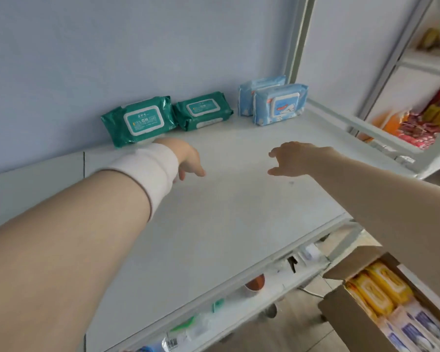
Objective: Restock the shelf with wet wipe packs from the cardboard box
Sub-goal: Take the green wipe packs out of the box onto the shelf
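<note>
- Well, from my remote seat the biggest thing is the shelf [226, 224]: pale board, blue-grey back panel [112, 47] behind it, most of the surface bare.
- Both forearms reach over the shelf from the near edge; white wristband [150, 171] on the left one.
- Cardboard box [346, 323] sits bottom right, below and beside the shelf's front edge, flaps open. Inside I see yellow packs [381, 285] and, nearer me, white-and-purple packs [414, 326], standing on edge in rows.
- Neighbouring rack [366, 128] on the right holds red and orange snack bags [422, 123], blurred.
- Lower shelf [277, 283] shows under the front lip w/ small items, too blurred to name.
- Wipe packs already on the shelf, all at the back against the panel: two green packs [140, 120] side by side, touching; just right of them two light-blue packs [280, 104], one behind the other.
- L hand [188, 158]: just in front of the left green pack, fingers hang down relaxed, holding nothing. Can't tell if fingertips touch the board.
- R hand [292, 158]: mid-shelf, apart from all packs, fingers loosely spread, nothing in it.
</note>
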Action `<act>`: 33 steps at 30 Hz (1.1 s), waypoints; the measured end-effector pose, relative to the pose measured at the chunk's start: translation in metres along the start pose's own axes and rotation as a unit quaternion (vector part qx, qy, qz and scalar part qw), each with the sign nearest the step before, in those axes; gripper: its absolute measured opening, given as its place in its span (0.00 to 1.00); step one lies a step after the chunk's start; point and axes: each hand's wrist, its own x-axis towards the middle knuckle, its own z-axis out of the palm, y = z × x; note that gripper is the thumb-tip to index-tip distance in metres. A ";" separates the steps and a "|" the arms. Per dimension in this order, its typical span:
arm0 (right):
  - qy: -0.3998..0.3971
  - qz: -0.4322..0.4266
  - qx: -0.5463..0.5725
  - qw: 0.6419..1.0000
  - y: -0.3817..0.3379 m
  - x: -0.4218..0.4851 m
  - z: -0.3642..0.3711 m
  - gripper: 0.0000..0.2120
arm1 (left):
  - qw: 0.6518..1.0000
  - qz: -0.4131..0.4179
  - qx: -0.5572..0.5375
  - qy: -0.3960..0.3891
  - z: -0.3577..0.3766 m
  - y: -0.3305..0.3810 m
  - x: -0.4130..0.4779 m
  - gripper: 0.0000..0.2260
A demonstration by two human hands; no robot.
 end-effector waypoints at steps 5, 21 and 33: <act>-0.060 0.039 -0.017 0.997 0.114 -0.092 0.021 0.29 | 0.995 0.087 0.047 -0.028 -0.010 0.130 -0.039 0.24; -0.273 0.232 0.142 0.923 0.446 -0.342 0.343 0.26 | 0.896 0.363 0.223 -0.121 0.234 0.595 -0.098 0.22; -0.379 0.177 0.215 0.883 0.518 -0.312 0.498 0.25 | 0.903 0.291 0.153 -0.277 0.374 0.695 -0.042 0.22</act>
